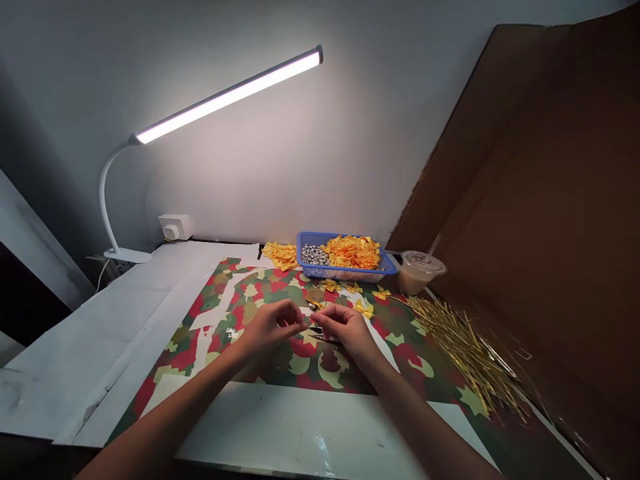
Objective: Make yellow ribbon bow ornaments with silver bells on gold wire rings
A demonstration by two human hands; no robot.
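Observation:
Over the camouflage-patterned sheet, my left hand has thumb and forefinger pinched together. Close by on the right, my right hand pinches too, its fingertips facing the left ones. Whatever lies in either pinch is too small to make out. Just beyond the fingertips are a small silver ball and a bit of yellow ribbon, partly hidden by the right hand. A thin, pointed metal tool lies under my hands, its rear part covered. Several yellow ribbon flowers lie past the right hand.
A blue basket at the back holds silver balls and yellow ribbon flowers, with a flower pile beside it. At right are a lidded drink cup, gold stems and a cardboard wall. A lamp shines above.

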